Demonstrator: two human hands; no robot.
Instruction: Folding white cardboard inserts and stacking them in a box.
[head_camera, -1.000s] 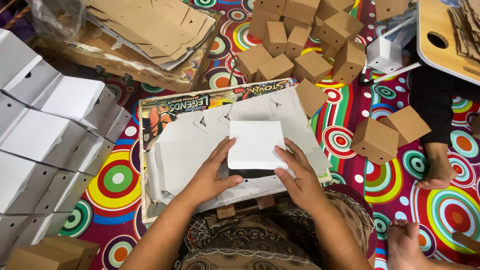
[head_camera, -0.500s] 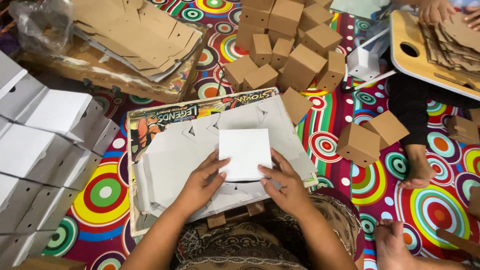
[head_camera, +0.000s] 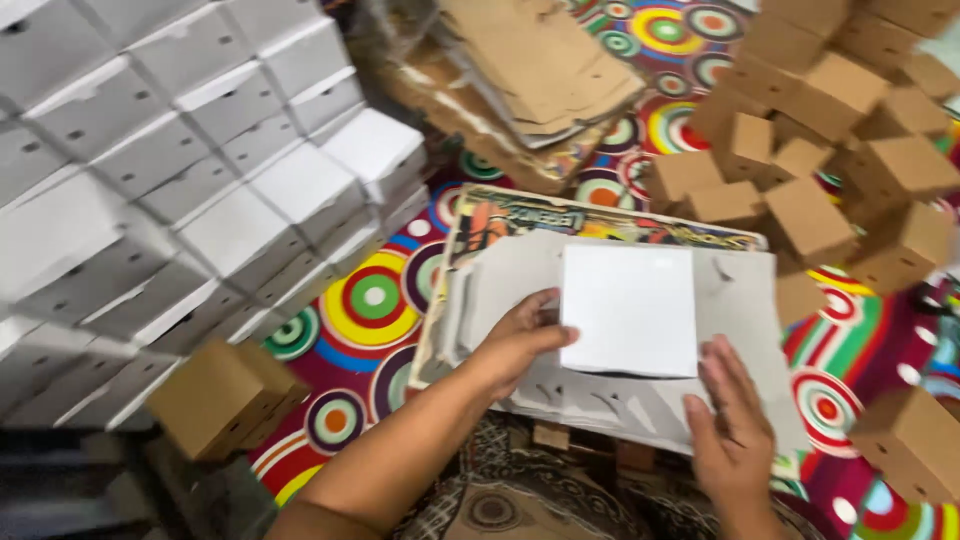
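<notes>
A folded white box (head_camera: 628, 308) lies on a stack of flat white die-cut cardboard sheets (head_camera: 740, 330), which rests on a colourful printed board (head_camera: 520, 215) in front of my lap. My left hand (head_camera: 520, 340) grips the box's left edge, thumb on its near corner. My right hand (head_camera: 730, 430) has its fingers spread and rests flat on the sheets just below and right of the box, holding nothing.
Rows of assembled white boxes (head_camera: 180, 170) fill the left side. Brown cardboard boxes (head_camera: 840, 110) are piled at the upper right, one (head_camera: 222, 395) lies at lower left. Flat brown cutouts (head_camera: 540, 60) lie on a board at the top. A circle-patterned mat (head_camera: 372, 298) covers the floor.
The view swung left, bringing in the white box stack. My right hand came off the box and dropped onto the sheets; my left hand still holds the box.
</notes>
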